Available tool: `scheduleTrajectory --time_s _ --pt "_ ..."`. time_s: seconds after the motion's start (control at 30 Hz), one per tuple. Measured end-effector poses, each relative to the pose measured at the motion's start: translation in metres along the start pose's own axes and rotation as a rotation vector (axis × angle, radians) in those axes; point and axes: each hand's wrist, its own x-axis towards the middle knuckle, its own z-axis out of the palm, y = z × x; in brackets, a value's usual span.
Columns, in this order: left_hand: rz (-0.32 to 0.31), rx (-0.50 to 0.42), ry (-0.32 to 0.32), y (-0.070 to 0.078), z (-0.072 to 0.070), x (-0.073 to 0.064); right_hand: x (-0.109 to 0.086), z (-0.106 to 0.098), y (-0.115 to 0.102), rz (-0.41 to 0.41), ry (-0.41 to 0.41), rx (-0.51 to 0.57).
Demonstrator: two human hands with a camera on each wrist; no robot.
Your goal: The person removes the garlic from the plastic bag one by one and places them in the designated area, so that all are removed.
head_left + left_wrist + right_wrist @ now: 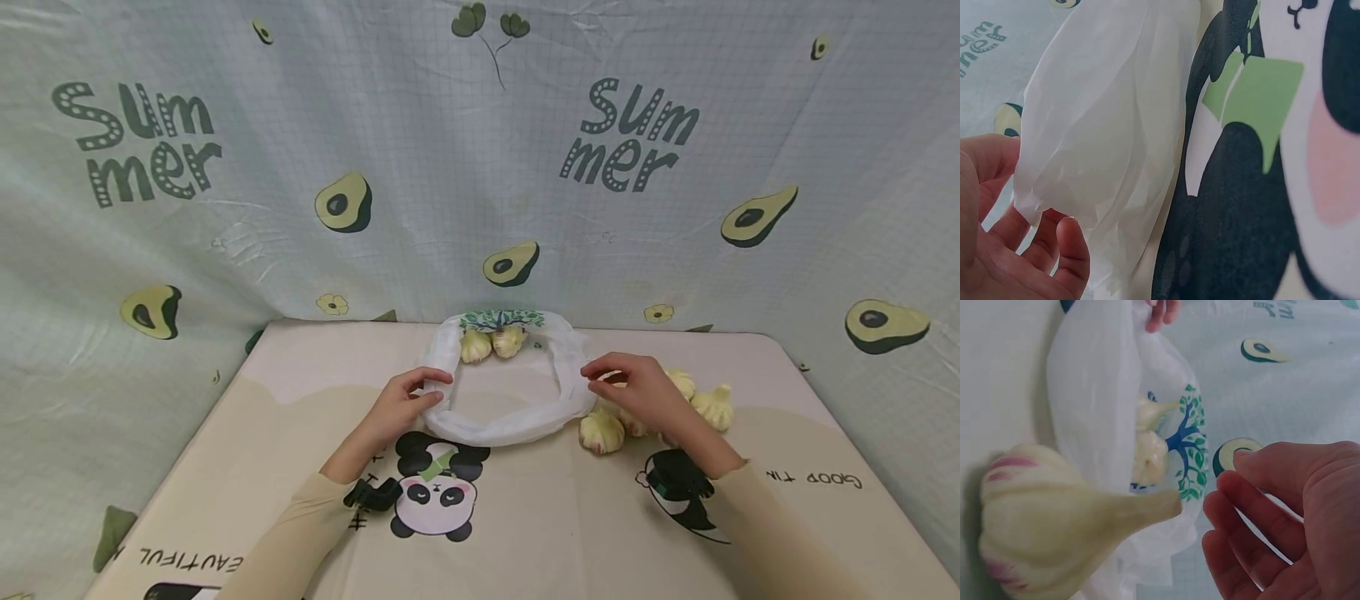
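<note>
A white plastic bag (517, 427) with a green and blue tree print stands with its mouth spread wide. Two garlic bulbs (509, 342) lie inside, against its far wall. At the bag's left rim, my left hand (399, 406) holds the thin plastic between thumb and fingers. My right hand (643, 390) hovers by the right rim, fingers loosely bent and nothing in them. Beneath and beside it are several more garlic bulbs (601, 432), partly hidden by the hand and forearm. In the right wrist view, one large garlic bulb (1054, 519) lies close to the bag's side.
The table's beige cloth (540, 517) carries printed pandas and lettering. Behind the table hangs a pale curtain (450, 125) with avocado prints, close to the bag's far side. Another garlic bulb (715, 407) sits farther right, beyond my right forearm.
</note>
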Motion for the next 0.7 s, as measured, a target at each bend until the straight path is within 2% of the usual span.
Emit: scheduleTrajectory --time_s 0.4,0.63,0.7 --pt "-0.035 -0.024 -0.014 0.0 0.002 0.003 0.056 0.008 -0.012 0.051 -0.124 0.031" --pt "-0.053 -0.003 -0.035 0.035 0.0 -0.007 0.088 0.024 -0.013 0.074 -0.197 0.005" --pt "-0.054 -0.006 -0.033 0.029 0.0 -0.006 0.098 0.03 -0.013 0.076 -0.216 -0.02"
